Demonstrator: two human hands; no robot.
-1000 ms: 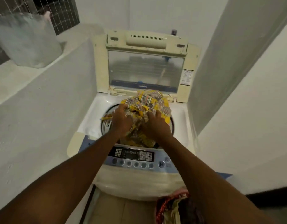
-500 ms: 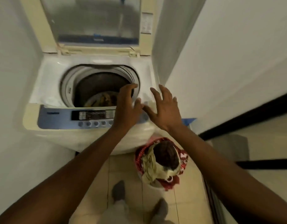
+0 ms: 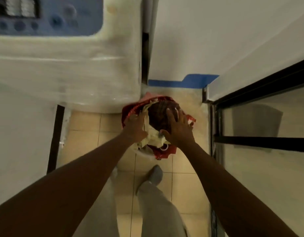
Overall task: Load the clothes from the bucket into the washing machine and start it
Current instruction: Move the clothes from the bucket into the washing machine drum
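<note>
Down on the tiled floor [image 3: 82,144], hard against the front right corner of the washing machine [image 3: 67,77], sits the bucket [image 3: 144,152], and you can see only a pale sliver of its rim because the clothes [image 3: 161,117] are heaped over it and spill past the edge. That load is what you have to move, and it looks soft, limp and light for its bulk; expect it to sag, trail and shed loose ends rather than lift as one piece, so scoop from underneath and bunch it instead of pinching a single layer. Most of the heap is a dark brown garment [image 3: 160,115] on top, with red fabric [image 3: 130,112] draped round the outside and a pale cream piece [image 3: 153,135] crumpled toward you. Your right hand [image 3: 177,130] is spread wide, fingers fanned flat over the brown garment, holding nothing so far as you can tell. Your left hand [image 3: 135,127] is curled at the near left of the pile against the cream and red cloth; blur hides whether it has closed on any. Gather the cream piece with the brown one, or it may drop on the way up.
</note>
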